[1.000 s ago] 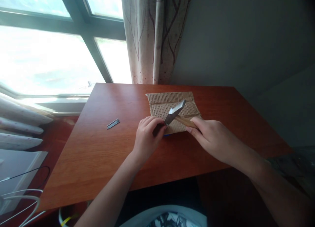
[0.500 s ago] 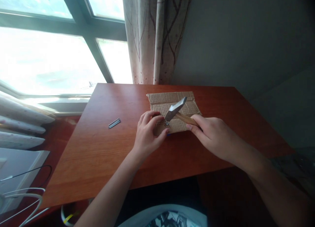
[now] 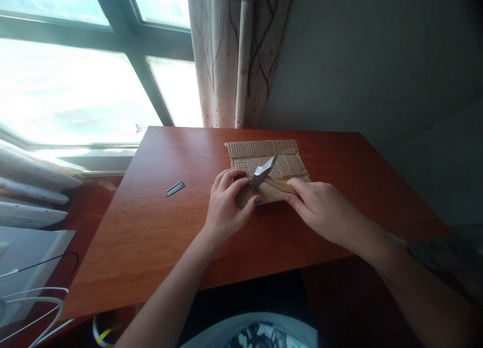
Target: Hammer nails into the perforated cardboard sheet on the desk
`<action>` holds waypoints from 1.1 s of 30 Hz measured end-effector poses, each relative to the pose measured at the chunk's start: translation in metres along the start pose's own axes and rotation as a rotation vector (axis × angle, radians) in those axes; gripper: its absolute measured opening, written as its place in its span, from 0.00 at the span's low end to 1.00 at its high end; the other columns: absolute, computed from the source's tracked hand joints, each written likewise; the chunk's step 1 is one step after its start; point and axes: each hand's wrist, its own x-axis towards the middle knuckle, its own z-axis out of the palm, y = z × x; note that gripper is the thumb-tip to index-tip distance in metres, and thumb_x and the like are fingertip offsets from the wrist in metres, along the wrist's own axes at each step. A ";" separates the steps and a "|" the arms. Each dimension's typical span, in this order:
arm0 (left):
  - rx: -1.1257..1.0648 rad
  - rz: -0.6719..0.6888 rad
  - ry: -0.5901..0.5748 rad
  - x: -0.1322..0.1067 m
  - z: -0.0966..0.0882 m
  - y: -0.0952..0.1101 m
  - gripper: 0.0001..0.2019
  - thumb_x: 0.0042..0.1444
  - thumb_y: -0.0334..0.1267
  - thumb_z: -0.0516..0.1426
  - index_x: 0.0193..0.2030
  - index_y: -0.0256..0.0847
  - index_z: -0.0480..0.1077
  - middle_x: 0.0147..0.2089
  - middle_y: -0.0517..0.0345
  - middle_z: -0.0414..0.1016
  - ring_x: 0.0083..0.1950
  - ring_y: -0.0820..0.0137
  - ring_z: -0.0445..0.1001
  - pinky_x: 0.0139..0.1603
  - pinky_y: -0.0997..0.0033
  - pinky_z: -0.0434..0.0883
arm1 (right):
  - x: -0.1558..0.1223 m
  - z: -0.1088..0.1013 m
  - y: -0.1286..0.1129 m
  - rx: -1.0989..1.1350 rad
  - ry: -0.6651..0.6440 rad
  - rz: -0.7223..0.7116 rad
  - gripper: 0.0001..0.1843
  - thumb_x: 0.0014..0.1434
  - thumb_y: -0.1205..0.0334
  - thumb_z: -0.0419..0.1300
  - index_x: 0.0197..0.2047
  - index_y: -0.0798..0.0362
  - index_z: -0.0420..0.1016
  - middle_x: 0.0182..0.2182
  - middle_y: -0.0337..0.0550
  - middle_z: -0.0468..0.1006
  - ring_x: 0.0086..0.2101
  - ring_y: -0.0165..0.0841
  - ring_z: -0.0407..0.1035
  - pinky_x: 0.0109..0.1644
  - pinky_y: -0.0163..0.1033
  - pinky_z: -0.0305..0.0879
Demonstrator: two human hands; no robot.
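1. The right hand [image 3: 317, 201] was clamped around the wooden handle of a hammer [image 3: 264, 172], thumb along the near side and fingers wrapped over it.
2. The hammer's metal head slanted over the cardboard sheet [image 3: 260, 149], its lower end close to a small dark bit that was too small to identify; whether they touched could not be told.
3. The left hand [image 3: 225, 197] was at the sheet's near-left part, thumb and fingers spread apart, with the lower end of the head just beyond the gap between them.
4. The sheet, dotted with rows of small holes, lay on the table [image 3: 158, 242] nearer the far edge than the near one. Its far edge stood a little short of the table's, and a speck of blue [image 3: 258, 205] showed at its near edge, by the left thumb.
5. A bundle of nails [image 3: 175, 188] lay near the table's slanting left edge, with a stretch of wood between it and the left hand.
6. Both forearms crossed the table's near edge. To the right of the sheet, wood ran out to the right edge.
7. The black-and-white print on the shirt [image 3: 260, 333] was too blurred to read.
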 end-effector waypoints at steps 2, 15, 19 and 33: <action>-0.001 0.000 0.004 0.000 0.000 0.001 0.13 0.58 0.39 0.63 0.49 0.43 0.74 0.58 0.49 0.73 0.63 0.56 0.67 0.65 0.51 0.68 | 0.000 0.000 0.000 0.011 0.007 0.000 0.11 0.70 0.57 0.49 0.35 0.48 0.62 0.27 0.39 0.74 0.27 0.35 0.68 0.32 0.38 0.49; -0.002 -0.012 -0.005 0.000 -0.001 0.002 0.13 0.58 0.39 0.63 0.50 0.44 0.74 0.59 0.49 0.73 0.63 0.56 0.67 0.66 0.50 0.67 | -0.002 -0.001 0.002 0.161 0.074 -0.016 0.12 0.70 0.57 0.51 0.33 0.49 0.63 0.25 0.37 0.73 0.26 0.33 0.67 0.31 0.39 0.52; 0.006 -0.028 -0.013 -0.001 -0.001 0.002 0.13 0.59 0.39 0.62 0.51 0.45 0.74 0.60 0.49 0.72 0.65 0.56 0.66 0.67 0.49 0.67 | -0.004 -0.006 0.012 0.358 0.329 -0.028 0.12 0.67 0.55 0.58 0.31 0.49 0.66 0.21 0.33 0.65 0.23 0.29 0.60 0.28 0.38 0.51; 0.029 -0.002 0.037 -0.002 -0.001 0.001 0.12 0.59 0.40 0.63 0.50 0.45 0.74 0.59 0.49 0.73 0.65 0.55 0.66 0.67 0.48 0.67 | 0.039 0.008 0.083 1.120 0.859 0.081 0.26 0.60 0.39 0.63 0.23 0.47 0.60 0.13 0.28 0.51 0.13 0.25 0.46 0.18 0.37 0.42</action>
